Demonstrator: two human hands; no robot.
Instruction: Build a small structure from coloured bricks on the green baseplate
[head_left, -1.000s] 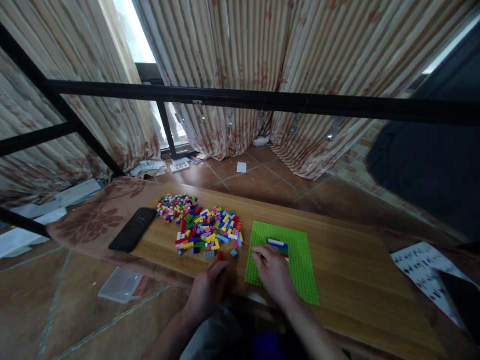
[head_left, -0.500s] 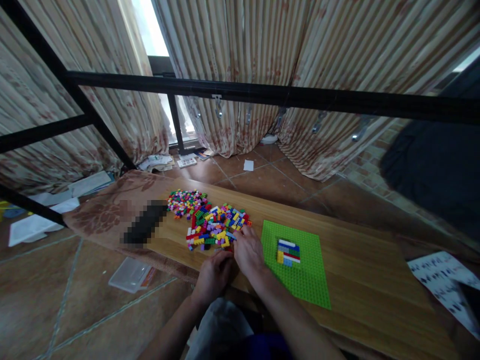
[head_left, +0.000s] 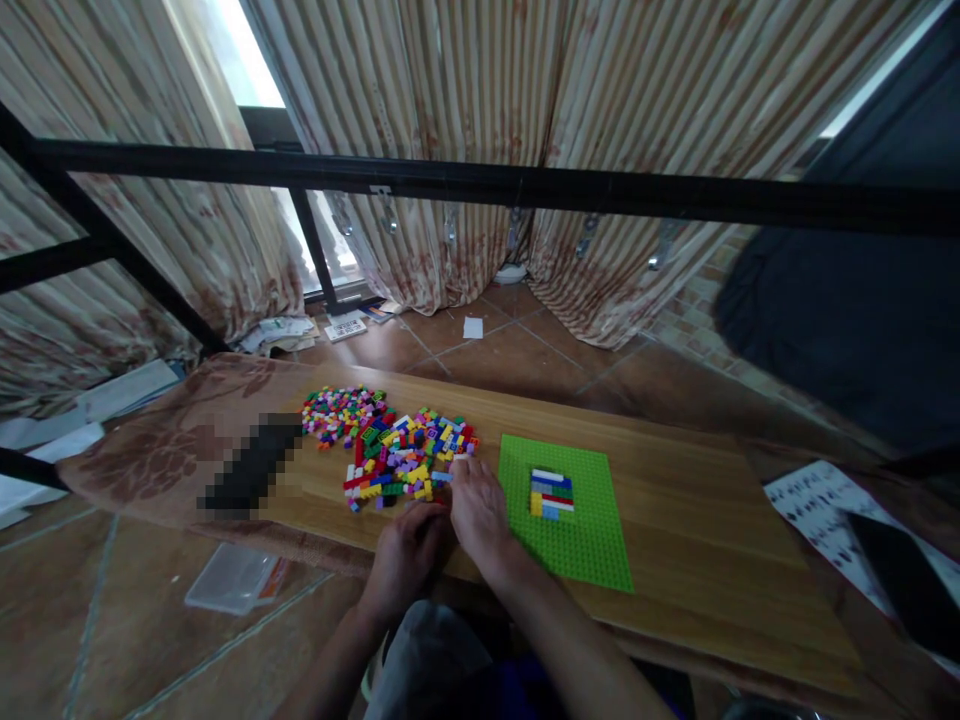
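Note:
My right hand [head_left: 480, 508] is at the near right edge of a pile of loose toy building bricks [head_left: 409, 455], its bent fingertips beside a light blue brick. Close against it, my left hand [head_left: 407, 550] is curled at the table's front edge, thumb and fingers drawn together. Whatever either hand grips is hidden between the fingers. To the right lies a green baseplate [head_left: 577, 545]. A small block of bricks [head_left: 551, 495] in white, blue, green, red, yellow and light blue is set on it.
A second heap of smaller bricks [head_left: 341, 412] sits at the far left of the wooden table [head_left: 690, 540]. Left of it is a blurred-out dark object [head_left: 255, 465]. A printed sheet [head_left: 810, 510] and a black phone-like slab [head_left: 907, 570] lie at the right. A clear plastic box [head_left: 232, 578] is on the floor.
The view has swung to the right, so the table and hands appear shifted left. Both hands stay together by the brick pile, with little movement of their own. The bricks on the baseplate look unchanged.

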